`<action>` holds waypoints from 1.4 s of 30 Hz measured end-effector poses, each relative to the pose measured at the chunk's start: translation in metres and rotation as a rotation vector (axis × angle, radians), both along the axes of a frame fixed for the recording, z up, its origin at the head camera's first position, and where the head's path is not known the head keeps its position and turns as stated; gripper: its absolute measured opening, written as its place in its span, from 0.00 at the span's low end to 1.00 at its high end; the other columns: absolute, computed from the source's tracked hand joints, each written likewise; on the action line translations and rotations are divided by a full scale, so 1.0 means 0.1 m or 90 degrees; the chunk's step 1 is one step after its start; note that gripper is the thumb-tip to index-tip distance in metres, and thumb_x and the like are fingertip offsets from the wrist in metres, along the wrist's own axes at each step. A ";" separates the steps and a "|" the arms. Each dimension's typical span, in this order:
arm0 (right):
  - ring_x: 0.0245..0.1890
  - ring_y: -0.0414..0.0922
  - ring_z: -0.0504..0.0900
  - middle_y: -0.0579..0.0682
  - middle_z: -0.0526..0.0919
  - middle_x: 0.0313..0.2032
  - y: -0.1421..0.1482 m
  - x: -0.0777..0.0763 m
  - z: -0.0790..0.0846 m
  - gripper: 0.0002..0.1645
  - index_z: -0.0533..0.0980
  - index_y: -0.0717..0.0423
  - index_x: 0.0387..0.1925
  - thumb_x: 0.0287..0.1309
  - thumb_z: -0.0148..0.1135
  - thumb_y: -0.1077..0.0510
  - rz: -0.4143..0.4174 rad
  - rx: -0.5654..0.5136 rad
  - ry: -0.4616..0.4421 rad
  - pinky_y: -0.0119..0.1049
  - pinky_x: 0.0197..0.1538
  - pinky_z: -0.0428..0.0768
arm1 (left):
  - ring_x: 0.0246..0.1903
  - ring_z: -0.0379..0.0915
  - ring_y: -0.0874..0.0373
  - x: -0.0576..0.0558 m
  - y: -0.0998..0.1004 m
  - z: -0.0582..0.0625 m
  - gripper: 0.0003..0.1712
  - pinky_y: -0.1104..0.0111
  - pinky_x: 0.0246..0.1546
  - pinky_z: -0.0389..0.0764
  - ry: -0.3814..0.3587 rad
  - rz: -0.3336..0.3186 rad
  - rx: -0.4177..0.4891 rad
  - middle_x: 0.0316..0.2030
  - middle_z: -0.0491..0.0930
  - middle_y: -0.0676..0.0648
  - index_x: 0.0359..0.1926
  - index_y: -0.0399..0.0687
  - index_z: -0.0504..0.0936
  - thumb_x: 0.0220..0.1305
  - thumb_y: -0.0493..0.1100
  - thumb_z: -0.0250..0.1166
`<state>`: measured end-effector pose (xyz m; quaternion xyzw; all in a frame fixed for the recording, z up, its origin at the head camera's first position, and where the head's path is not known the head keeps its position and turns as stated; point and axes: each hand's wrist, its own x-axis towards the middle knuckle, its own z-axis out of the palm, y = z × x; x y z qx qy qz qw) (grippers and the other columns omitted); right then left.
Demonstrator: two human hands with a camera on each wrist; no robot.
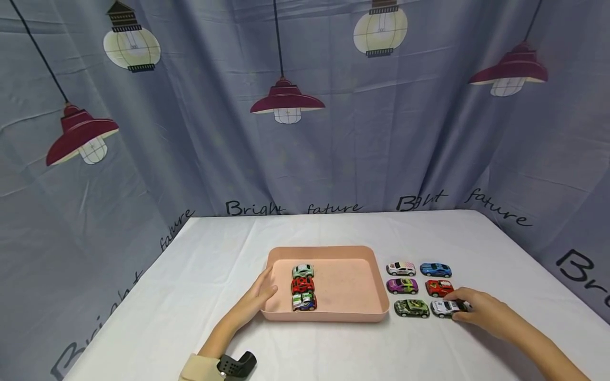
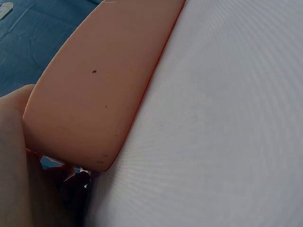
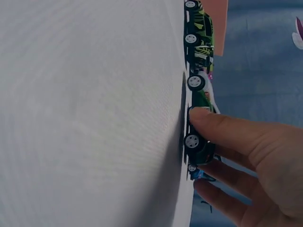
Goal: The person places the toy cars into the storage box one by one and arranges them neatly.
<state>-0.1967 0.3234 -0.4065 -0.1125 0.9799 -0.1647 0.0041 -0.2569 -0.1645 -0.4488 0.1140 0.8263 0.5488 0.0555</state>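
At the tray's left side my left hand (image 1: 251, 300) holds the pink tray (image 1: 345, 317), thumb over the rim near the front corner. The left wrist view shows the tray's outer wall (image 2: 99, 80) close up, with some fingers dark and partly hidden behind it. Inside the tray stand a pale green toy car (image 1: 303, 271), a red one (image 1: 302, 286) and a white, green and blue one (image 1: 304, 301) in a column. My right hand (image 1: 488, 313) pinches a white-and-black toy car (image 1: 442, 309) at the table, thumb on its near side (image 3: 200, 99).
Right of the tray, beside the pinched car, are a camouflage-green toy car (image 1: 412, 308), a purple one (image 1: 402, 286), a red one (image 1: 439, 288), a white patterned one (image 1: 401, 269) and a blue one (image 1: 436, 270). A grey-blue curtain (image 1: 343, 148) surrounds the white-covered table (image 1: 229, 238).
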 end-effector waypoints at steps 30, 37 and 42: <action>0.45 0.51 0.78 0.54 0.79 0.48 -0.75 0.04 0.54 0.24 0.77 0.52 0.48 0.52 0.61 0.44 0.079 -0.047 0.075 0.48 0.43 0.77 | 0.69 0.34 0.38 0.02 0.00 0.03 0.37 0.37 0.63 0.40 0.000 0.001 -0.015 0.71 0.43 0.41 0.70 0.57 0.47 0.64 0.54 0.52; 0.35 0.38 0.75 0.47 0.80 0.42 -1.04 -0.05 0.60 0.20 0.77 0.50 0.47 0.53 0.61 0.47 0.126 -0.047 0.077 0.33 0.34 0.73 | 0.69 0.35 0.39 0.02 0.01 0.02 0.37 0.38 0.64 0.41 -0.001 0.002 -0.020 0.71 0.43 0.41 0.70 0.56 0.47 0.65 0.54 0.52; 0.32 0.33 0.73 0.39 0.78 0.37 -1.25 -0.12 0.61 0.18 0.78 0.49 0.45 0.52 0.62 0.49 0.174 -0.029 0.108 0.30 0.33 0.74 | 0.70 0.35 0.40 0.01 0.00 0.00 0.37 0.39 0.64 0.40 -0.003 0.002 -0.022 0.71 0.43 0.43 0.70 0.58 0.47 0.65 0.55 0.51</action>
